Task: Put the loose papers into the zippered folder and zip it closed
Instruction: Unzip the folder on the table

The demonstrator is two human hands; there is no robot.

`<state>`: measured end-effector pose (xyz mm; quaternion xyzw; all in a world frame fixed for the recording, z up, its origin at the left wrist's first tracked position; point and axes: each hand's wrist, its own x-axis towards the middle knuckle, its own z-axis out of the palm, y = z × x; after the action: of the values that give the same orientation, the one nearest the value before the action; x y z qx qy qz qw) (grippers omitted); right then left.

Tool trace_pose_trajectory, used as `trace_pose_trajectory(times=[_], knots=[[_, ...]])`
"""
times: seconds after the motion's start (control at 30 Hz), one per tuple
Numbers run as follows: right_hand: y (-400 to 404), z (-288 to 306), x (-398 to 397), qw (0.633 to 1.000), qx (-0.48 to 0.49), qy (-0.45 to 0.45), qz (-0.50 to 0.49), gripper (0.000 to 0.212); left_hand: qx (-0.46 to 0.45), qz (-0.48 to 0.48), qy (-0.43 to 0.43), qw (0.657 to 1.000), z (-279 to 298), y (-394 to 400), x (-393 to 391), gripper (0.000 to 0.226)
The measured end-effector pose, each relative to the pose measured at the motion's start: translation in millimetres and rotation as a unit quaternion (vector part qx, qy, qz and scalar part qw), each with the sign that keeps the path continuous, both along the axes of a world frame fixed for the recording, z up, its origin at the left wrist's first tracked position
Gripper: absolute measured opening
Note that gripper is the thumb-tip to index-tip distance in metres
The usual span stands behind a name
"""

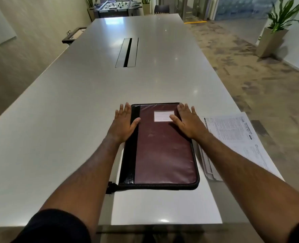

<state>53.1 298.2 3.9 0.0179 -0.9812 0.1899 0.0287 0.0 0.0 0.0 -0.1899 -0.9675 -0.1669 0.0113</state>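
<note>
While the zippered folder (160, 146) lies shut at the frame's centre on the grey worktop (75, 120), the left hand (123, 122) and right hand (187, 121) rest flat along its upper edges, each grip wide, holding nothing; loose papers (236, 137) sit right of it, seemingly printed forms

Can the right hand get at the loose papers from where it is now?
Probably yes. The right hand lies flat on the zippered folder's right edge, holding nothing, and the loose papers lie uncovered on the table just to its right. Only the person's own forearm crosses over part of them.
</note>
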Motion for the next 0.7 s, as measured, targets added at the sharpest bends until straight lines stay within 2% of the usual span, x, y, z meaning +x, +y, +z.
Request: trace_pose_trajectory(times=[0.27, 0.47, 0.57, 0.7], knots=[[-5.4, -9.5, 2.9, 1.0, -0.003, -0.008, -0.015, 0.102, 0.011, 0.003, -0.043, 0.999, -12.8, -0.5, 3.2, 0.079], [-4.0, -15.1, 0.7, 1.0, 0.004, 0.009, -0.014, 0.096, 0.004, -0.014, -0.046, 0.999, -14.3, -2.2, -2.4, 0.074], [-1.9, -14.3, -1.7, 0.999, -0.001, 0.045, -0.012, 0.088, 0.0, -0.007, -0.042, 0.999, -11.8, 1.5, -8.3, 0.074], [-0.3, -7.5, -10.5, 0.995, -0.013, 0.101, -0.002, 0.066, 0.014, 0.011, -0.055, 0.998, -7.7, 10.2, -17.9, 0.077]])
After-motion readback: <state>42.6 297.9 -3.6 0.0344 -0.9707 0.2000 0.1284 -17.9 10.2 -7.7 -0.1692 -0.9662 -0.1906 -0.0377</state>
